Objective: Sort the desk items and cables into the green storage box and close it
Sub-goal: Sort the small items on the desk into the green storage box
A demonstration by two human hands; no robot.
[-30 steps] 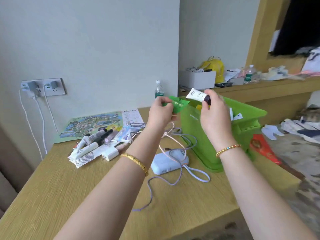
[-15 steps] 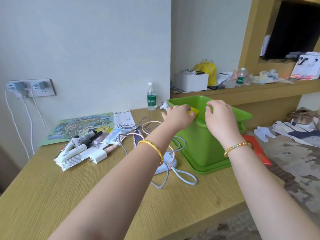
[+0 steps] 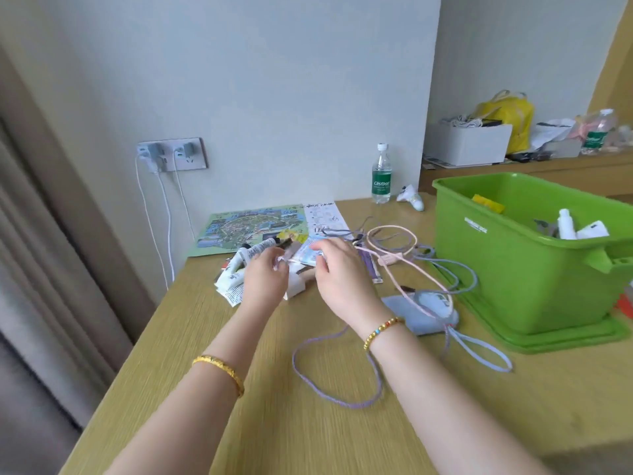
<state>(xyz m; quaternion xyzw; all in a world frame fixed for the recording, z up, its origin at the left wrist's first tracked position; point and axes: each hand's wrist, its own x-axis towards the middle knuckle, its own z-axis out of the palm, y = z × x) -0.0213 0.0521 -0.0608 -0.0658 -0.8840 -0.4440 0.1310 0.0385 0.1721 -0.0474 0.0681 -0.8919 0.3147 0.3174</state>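
My open green plastic storage box (image 3: 513, 269) stands on its lid with a few tubes inside. My left hand (image 3: 265, 281) and right hand (image 3: 342, 272) pinch small packets from the pile; tangled cables (image 3: 411, 262) remain on the wooden desk (image 3: 274, 423).

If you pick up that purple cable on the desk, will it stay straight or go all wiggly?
Probably wiggly. The purple cable lies in loose, uneven loops on the desk, so it looks floppy and would likely dangle. It also looks thin, so probably light. It runs up toward the pink cable and the power bank, so lifting it might tug or snag those.
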